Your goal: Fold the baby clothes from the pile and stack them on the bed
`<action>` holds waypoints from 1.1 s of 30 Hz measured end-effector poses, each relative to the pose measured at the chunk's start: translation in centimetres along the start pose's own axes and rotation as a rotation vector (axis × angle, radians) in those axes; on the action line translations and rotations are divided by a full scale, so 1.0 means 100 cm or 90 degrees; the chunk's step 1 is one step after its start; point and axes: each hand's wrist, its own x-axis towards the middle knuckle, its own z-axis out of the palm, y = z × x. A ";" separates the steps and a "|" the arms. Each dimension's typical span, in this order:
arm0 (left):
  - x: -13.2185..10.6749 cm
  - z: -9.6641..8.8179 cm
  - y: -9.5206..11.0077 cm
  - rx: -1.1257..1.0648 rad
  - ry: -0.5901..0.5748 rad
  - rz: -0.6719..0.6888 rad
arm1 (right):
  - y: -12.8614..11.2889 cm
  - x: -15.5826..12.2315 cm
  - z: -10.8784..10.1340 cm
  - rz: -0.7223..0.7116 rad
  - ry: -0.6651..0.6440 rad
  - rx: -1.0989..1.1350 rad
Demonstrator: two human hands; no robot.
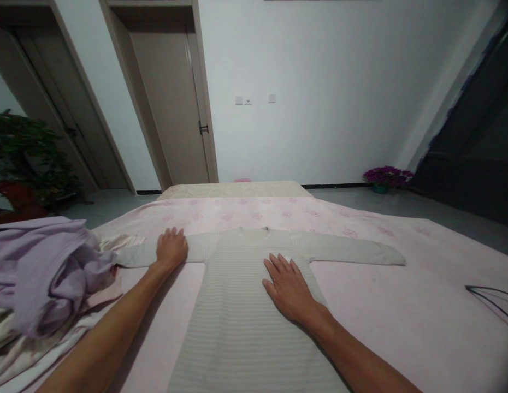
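Note:
A pale grey-green knitted sweater (241, 305) lies flat on the pink bed sheet (401, 305), both sleeves spread out sideways. My left hand (171, 248) rests on the sweater's left sleeve, its fingers curled down onto the fabric. My right hand (287, 286) lies flat on the chest of the sweater with fingers stretched out and together, holding nothing.
A heap of lilac and white clothes (45, 273) sits at the left edge of the bed. A dark clothes hanger (494, 300) lies at the right. Beyond the bed are two doors (172, 109), a potted green plant (24, 164) and purple flowers (387, 177).

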 end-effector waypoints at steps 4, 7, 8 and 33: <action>-0.006 0.019 0.097 -0.079 -0.072 0.194 | 0.001 0.001 0.002 -0.002 0.007 -0.001; -0.011 0.030 0.148 -0.106 -0.097 0.265 | 0.001 -0.001 0.004 -0.004 0.004 0.001; -0.013 0.032 0.158 -0.107 -0.097 0.268 | 0.000 -0.002 0.003 -0.004 0.003 0.004; -0.018 0.035 0.145 -0.047 -0.089 0.145 | 0.089 0.072 -0.024 0.188 -0.066 -0.063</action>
